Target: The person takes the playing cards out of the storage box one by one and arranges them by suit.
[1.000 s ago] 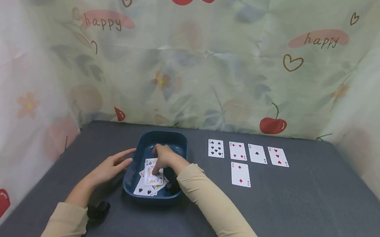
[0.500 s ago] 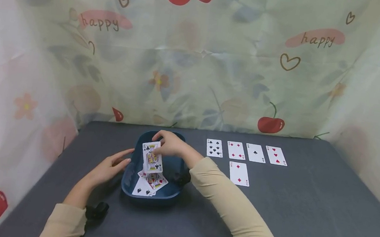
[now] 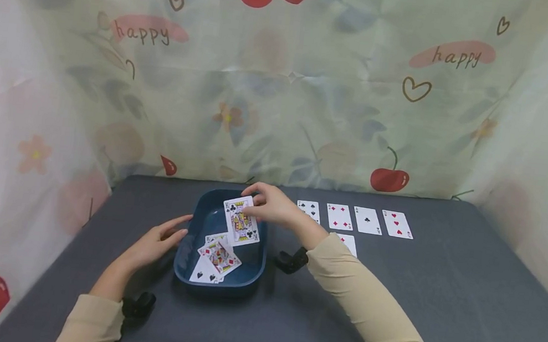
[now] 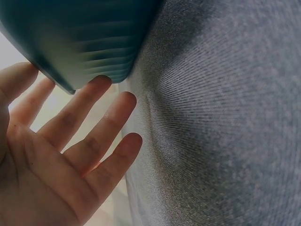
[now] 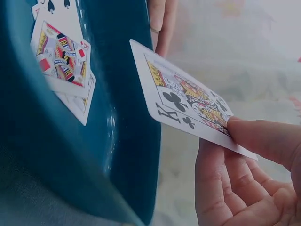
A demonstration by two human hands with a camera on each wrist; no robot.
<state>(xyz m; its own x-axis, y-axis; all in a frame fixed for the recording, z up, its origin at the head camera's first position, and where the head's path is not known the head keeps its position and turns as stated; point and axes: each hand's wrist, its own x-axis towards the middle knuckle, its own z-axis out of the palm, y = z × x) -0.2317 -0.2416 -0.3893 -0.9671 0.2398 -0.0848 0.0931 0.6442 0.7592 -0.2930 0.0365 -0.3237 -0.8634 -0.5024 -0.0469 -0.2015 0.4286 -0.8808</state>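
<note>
A: We locate the right hand (image 3: 272, 207) above the far rim of the blue tray (image 3: 253, 272). Its thumb and fingers (image 5: 268, 139) pinch one corner of the king of clubs (image 3: 241, 221). The card hangs face-up and tilted, clear of the tray floor.

B: Confirmed. In the right wrist view we read the K and the club symbol on the king of clubs (image 5: 188, 106), with the thumb on top and the fingers beneath. Directly below the held card we see the loose cards (image 3: 216, 258) lying face-up in the tray, overlapping; a spade card sits nearest the person.

A: We note the left hand (image 3: 158, 242) at the tray's left wall. Its fingers (image 4: 101, 117) are straight and spread, fingertips touching the tray's outer wall (image 4: 84, 37); it grips nothing.

B: Just beyond the right hand, to its right, we see the laid-out row of cards (image 3: 354, 219) flat on the grey table (image 3: 441, 300). One further card (image 3: 349, 243) lies nearer the person, partly hidden behind the right forearm.
</note>
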